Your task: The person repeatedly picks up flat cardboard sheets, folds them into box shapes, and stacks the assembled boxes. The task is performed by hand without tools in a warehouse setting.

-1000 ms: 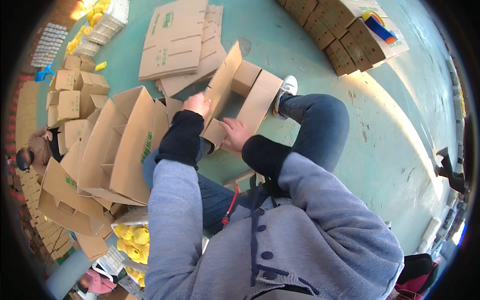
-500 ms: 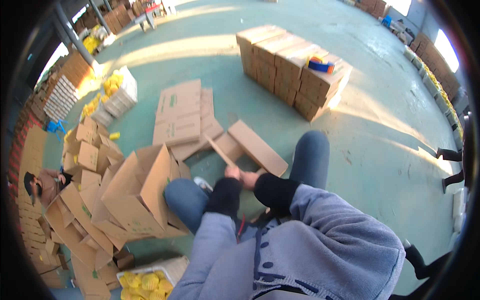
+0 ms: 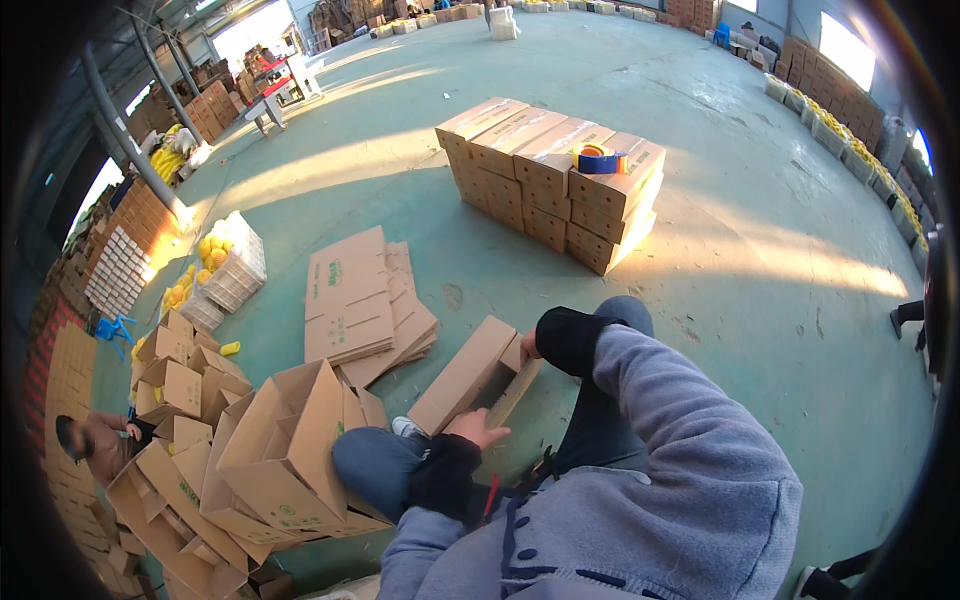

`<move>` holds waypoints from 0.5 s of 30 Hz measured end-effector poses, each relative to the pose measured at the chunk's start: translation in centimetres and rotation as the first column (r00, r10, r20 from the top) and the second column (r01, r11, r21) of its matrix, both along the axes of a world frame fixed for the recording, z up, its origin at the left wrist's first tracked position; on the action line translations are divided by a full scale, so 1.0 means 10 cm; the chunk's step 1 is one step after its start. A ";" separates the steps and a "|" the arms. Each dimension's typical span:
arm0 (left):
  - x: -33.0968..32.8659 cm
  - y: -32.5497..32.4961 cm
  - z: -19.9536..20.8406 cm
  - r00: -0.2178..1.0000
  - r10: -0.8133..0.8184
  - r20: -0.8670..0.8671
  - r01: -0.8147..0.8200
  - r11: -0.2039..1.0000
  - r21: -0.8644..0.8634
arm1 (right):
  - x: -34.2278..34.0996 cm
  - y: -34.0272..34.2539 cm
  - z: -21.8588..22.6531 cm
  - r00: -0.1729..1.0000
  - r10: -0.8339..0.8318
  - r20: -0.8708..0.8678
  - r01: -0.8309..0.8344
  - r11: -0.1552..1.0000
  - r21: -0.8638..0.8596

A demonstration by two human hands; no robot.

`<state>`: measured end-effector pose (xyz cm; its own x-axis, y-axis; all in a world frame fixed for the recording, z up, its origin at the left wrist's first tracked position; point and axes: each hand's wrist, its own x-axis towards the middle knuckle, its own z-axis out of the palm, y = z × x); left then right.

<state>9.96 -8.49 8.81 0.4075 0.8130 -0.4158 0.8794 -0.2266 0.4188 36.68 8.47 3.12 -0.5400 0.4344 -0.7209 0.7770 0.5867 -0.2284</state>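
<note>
Just right of the flattened cartons (image 3: 346, 292), the half-folded cardboard carton (image 3: 462, 375), likely light and stiff, best held by its end corners, sits between my left hand (image 3: 480, 428) and right hand (image 3: 531, 345), whose grips I cannot tell.

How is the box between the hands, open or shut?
The box is open: its hollow inside shows between two long sides.

We see a block of closed cartons (image 3: 540, 185) standing on the green floor (image 3: 740, 350), a blue and orange tape dispenser (image 3: 600, 164) on top. To the left we find a white crate (image 3: 238, 285) with yellow goods (image 3: 213, 250), a small blue stool (image 3: 115, 328) and a co-worker (image 3: 107, 448); at far right we notice a row of filled crates (image 3: 850, 163)
</note>
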 end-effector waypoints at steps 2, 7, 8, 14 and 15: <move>-0.02 0.10 -0.19 0.994 0.111 0.016 -0.111 0.993 0.031 | -0.05 0.08 0.01 1.000 -0.008 -0.016 0.009 0.998 0.057; -0.37 0.55 -0.70 0.982 0.177 0.065 -0.176 0.984 -0.022 | -0.24 0.26 -0.12 0.998 -0.032 -0.054 0.044 0.974 0.222; -0.41 0.65 -0.83 0.991 0.090 0.097 -0.080 0.992 -0.101 | -0.29 0.30 -0.17 0.997 -0.044 -0.058 0.057 0.967 0.250; -0.58 0.74 -1.63 0.990 0.056 -0.129 -0.080 0.979 -0.187 | -0.71 0.39 -0.36 0.994 -0.097 -0.050 0.109 0.893 0.437; -0.61 0.77 -1.70 0.988 -0.042 -0.149 0.023 0.992 -0.127 | -0.83 0.31 -0.37 0.995 -0.096 -0.029 0.099 0.882 0.460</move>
